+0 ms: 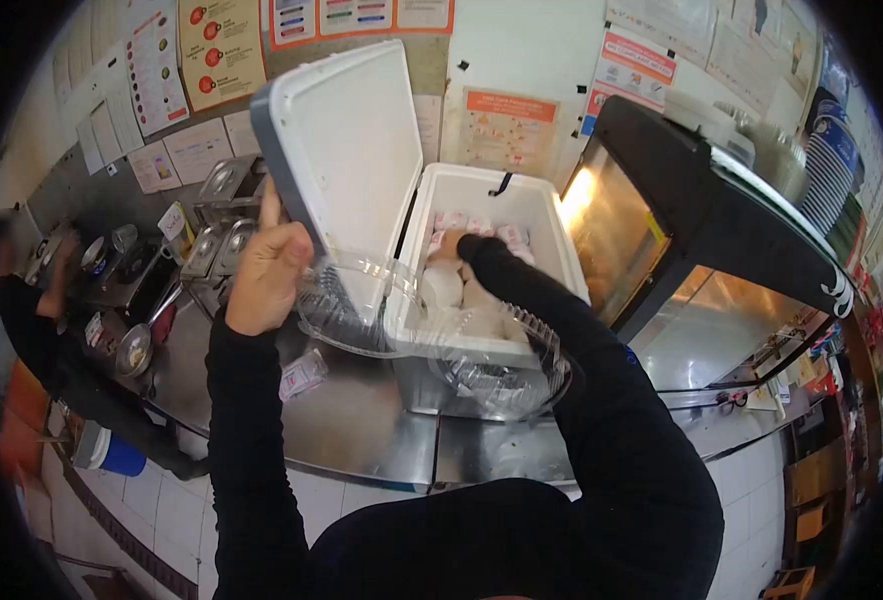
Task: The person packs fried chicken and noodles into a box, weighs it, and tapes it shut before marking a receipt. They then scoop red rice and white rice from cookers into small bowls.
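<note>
A white cooler box stands on the steel counter, its lid tilted up on the left. My left hand is closed on the lid's outer edge. Inside the box, my right hand reaches among wrapped packets with red print; its fingertips are hidden. White rounded bundles lie nearer me in the box. A clear plastic container sits open across the box's front, below my right forearm. One printed packet rests on the counter to the left.
A lit glass warming cabinet stands close on the right, with stacked containers on top. Metal pans stand at the left, beyond the lid. Another person works at a stove on the far left.
</note>
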The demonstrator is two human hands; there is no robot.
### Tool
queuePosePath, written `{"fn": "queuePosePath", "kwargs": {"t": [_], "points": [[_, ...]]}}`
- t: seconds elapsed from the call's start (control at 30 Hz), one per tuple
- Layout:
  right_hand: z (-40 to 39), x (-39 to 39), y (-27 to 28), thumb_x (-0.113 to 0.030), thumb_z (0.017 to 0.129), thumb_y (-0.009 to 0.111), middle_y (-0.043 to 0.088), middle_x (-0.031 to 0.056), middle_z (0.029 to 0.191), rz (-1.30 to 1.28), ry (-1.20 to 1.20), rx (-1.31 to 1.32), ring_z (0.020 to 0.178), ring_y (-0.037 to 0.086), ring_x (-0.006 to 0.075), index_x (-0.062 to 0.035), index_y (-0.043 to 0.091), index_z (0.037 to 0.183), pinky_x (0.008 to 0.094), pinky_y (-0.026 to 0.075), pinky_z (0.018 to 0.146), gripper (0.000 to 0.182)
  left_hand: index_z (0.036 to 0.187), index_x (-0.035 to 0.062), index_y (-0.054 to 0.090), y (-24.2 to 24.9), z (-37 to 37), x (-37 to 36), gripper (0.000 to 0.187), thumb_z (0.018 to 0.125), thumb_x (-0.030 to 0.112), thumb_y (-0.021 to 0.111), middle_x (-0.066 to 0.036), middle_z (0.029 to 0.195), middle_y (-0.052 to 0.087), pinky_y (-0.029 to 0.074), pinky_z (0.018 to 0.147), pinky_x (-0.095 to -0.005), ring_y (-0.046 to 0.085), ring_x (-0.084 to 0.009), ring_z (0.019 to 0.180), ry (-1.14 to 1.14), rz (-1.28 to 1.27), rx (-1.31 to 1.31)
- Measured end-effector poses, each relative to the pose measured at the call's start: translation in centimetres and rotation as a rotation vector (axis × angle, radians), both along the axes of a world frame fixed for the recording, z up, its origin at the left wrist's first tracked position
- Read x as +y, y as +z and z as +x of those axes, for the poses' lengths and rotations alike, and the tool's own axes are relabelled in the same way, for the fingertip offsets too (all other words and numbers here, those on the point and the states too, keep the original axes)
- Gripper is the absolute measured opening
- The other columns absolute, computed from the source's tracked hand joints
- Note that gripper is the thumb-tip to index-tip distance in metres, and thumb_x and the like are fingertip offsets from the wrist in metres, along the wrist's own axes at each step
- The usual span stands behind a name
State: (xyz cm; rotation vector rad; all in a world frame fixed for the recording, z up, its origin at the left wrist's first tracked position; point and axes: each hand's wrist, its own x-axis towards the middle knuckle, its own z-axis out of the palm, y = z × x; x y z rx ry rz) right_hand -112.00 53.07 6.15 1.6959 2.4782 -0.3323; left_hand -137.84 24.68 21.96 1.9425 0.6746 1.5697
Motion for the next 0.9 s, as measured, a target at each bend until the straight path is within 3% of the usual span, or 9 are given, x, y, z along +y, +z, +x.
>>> {"fn": "queuePosePath", "kwargs": {"t": [0.03,0.13,0.3,0.57,0.6,0.7,0.73,0.87,0.9], "points": [[-0.6,-0.9,-0.5,-0.058,0.060,0.068,0.056,0.0198,0.118,0.126,0.069,0.007,0.110,0.052,0.0349,-0.0029,0.056,0.116,0.0482,0.036,0.097,0.080,0.061,0.0033,0.052,0.5,0.8,0.1,0.046,0.088,0.040,0.055,-0.016,0.150,-0.003,0.031,0.093,-0.0288,0.015,-0.0206,0.135,0.001,0.025,0.020],[-0.2,-1.1,1.6,-0.056,0.058,0.070,0.053,0.0228,0.120,0.258,-0.063,0.121,0.113,0.050,0.0361,-0.0006,0.051,0.122,0.0449,0.036,0.097,0.087,0.064,0.0021,0.056,1.0,2.8,0.2,0.042,0.088,0.036,0.056,-0.017,0.150,-0.002,0.028,0.099,-0.0304,0.011,-0.0227,0.137,-0.042,0.035,0.015],[0.1,0.2,0.5,-0.058,0.058,0.070,0.052,0.0238,0.121,0.209,-0.063,0.051,0.113,0.050,0.0350,0.0018,0.049,0.122,0.0444,0.036,0.097,0.090,0.067,-0.0001,0.062,1.5,6.5,0.4,0.022,0.080,0.018,0.063,-0.026,0.146,0.006,0.014,0.107,-0.0420,0.014,-0.0387,0.135,0.341,0.220,0.264],[3.9,1.2,2.9,-0.059,0.058,0.070,0.051,0.0255,0.121,0.224,0.076,0.004,0.113,0.051,0.0331,0.0057,0.046,0.123,0.0437,0.037,0.097,0.095,0.067,-0.0012,0.061,1.3,9.9,-0.5,0.025,0.081,0.019,0.064,-0.028,0.145,0.012,0.019,0.106,-0.0403,0.018,-0.0415,0.134,0.365,0.346,0.307],[5.2,-2.7,6.6,-0.057,0.058,0.072,0.054,0.0234,0.117,0.208,-0.056,0.287,0.110,0.053,0.0271,0.0051,0.046,0.124,0.0454,0.039,0.093,0.094,0.067,-0.0004,0.061,1.1,10.1,-0.6,0.025,0.080,0.021,0.064,-0.028,0.145,0.011,0.017,0.106,-0.0442,0.015,-0.0460,0.132,0.372,0.351,0.321],[8.8,-17.3,14.8,-0.035,0.079,0.065,0.055,0.0054,0.109,-0.132,-0.142,1.589,0.098,0.052,0.0186,-0.0090,0.049,0.118,0.0459,0.038,0.091,0.050,0.068,0.0013,0.060,0.8,10.7,-0.6,0.028,0.081,0.025,0.064,-0.029,0.144,0.010,0.012,0.106,-0.0517,0.009,-0.0548,0.129,0.405,0.408,0.393],[10.6,-19.1,13.3,-0.035,0.082,0.063,0.052,0.0024,0.123,-0.265,-0.003,1.982,0.118,0.044,0.0194,-0.0148,0.046,0.124,0.0496,0.036,0.094,0.049,0.068,0.0012,0.059,0.5,10.9,-0.5,0.028,0.082,0.025,0.064,-0.029,0.144,0.011,0.011,0.106,-0.0516,0.008,-0.0546,0.129,0.356,0.365,0.391],[10.6,-29.8,15.2,-0.041,0.072,0.072,0.046,0.0045,0.130,-0.253,0.676,2.140,0.119,0.043,0.0257,-0.0135,0.041,0.128,0.0510,0.029,0.102,0.069,0.065,0.0003,0.057,-1.0,11.4,-0.9,0.034,0.086,0.027,0.059,-0.027,0.144,0.015,0.011,0.107,-0.0482,0.008,-0.0487,0.132,0.068,0.129,0.385],[12.0,-30.0,14.2,-0.039,0.072,0.073,0.047,0.0052,0.128,-0.228,0.489,2.125,0.118,0.044,0.0246,-0.0129,0.039,0.129,0.0512,0.029,0.102,0.072,0.064,0.0000,0.057,-0.6,11.2,-2.1,0.035,0.086,0.027,0.057,-0.027,0.144,0.016,0.011,0.107,-0.0471,0.008,-0.0471,0.133,-0.017,0.080,0.384]]}}
